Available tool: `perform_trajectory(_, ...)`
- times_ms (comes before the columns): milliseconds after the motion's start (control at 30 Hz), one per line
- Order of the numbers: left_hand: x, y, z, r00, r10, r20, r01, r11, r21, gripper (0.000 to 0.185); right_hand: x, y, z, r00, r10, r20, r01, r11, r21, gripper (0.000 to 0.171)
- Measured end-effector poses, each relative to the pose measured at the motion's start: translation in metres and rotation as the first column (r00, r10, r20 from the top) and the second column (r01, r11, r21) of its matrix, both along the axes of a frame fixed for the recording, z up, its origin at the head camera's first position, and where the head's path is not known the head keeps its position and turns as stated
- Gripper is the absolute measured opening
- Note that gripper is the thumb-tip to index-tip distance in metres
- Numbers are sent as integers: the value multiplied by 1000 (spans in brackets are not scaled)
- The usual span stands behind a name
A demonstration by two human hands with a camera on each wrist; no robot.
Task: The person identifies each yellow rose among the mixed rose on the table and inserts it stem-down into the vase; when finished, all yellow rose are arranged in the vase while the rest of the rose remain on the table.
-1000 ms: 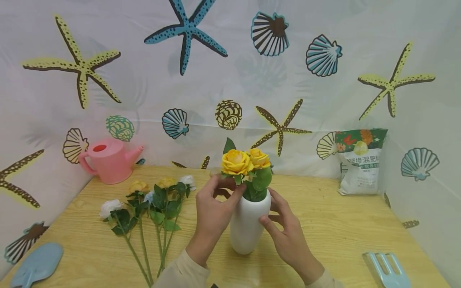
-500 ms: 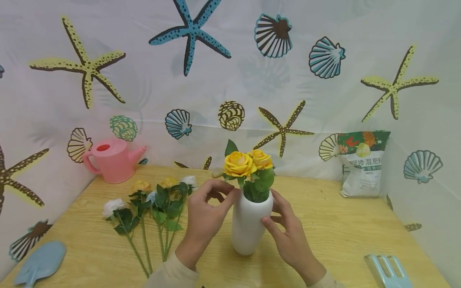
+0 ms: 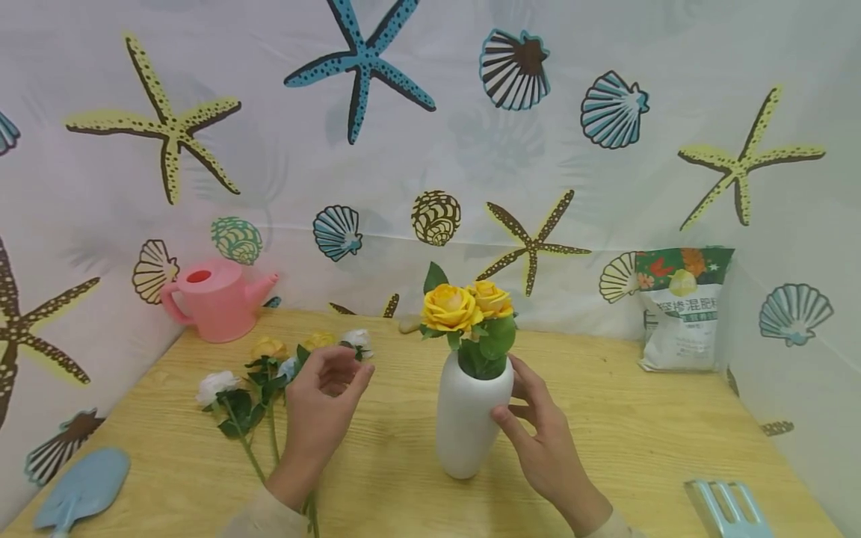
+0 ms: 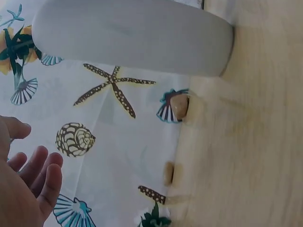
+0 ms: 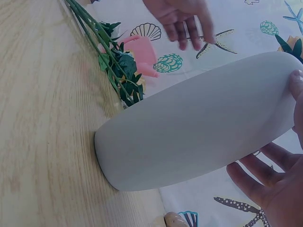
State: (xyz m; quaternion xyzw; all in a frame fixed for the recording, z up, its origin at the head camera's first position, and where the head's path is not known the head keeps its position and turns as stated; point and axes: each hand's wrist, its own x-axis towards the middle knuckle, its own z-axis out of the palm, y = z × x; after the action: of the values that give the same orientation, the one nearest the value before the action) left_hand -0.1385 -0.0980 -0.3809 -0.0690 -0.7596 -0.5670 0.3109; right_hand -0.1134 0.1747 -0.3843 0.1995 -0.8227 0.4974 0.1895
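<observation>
A tall white vase [image 3: 471,426] stands on the wooden table with yellow roses [image 3: 449,308] and green leaves rising from its mouth. My right hand [image 3: 550,448] holds the vase by its right side, thumb in front and fingers behind. In the right wrist view the vase's smooth body [image 5: 189,123] fills the middle. My left hand [image 3: 319,411] is held left of the vase, fingers loosely bent and nothing in them; the left wrist view shows it apart from the vase. It overlaps the loose artificial roses lying there, among them a white rose [image 3: 217,388] and a yellow rose [image 3: 270,347].
A pink watering can [image 3: 217,302] stands at the back left, a fertilizer bag [image 3: 682,321] at the back right. A blue shovel [image 3: 87,486] lies front left, a blue hand fork [image 3: 729,508] front right. Small stones [image 4: 180,106] sit along the patterned backdrop's base.
My left hand has let go at the roses by the vase's mouth and moved left, over the loose flowers. My right hand keeps its hold on the vase. The head view has shifted slightly.
</observation>
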Motion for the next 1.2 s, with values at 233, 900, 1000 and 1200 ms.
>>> perform_trajectory(233,3,-34,-15,940,112,324,-51,980,-191,27,0,2,1,1000,-3,11,3,1000,0,64)
perform_trajectory(900,-6,-64,-33,815,178,551,159,846,-509,46,2,0,3,999,-9,35,9,1000,3,63)
perform_trajectory(1000,-6,-65,-34,815,184,549,172,828,-533,46,2,0,3,999,-12,31,12,1000,7,63)
perform_trajectory(1200,-6,-63,-33,793,209,573,217,781,-585,46,2,0,3,999,-19,32,18,1000,14,63)
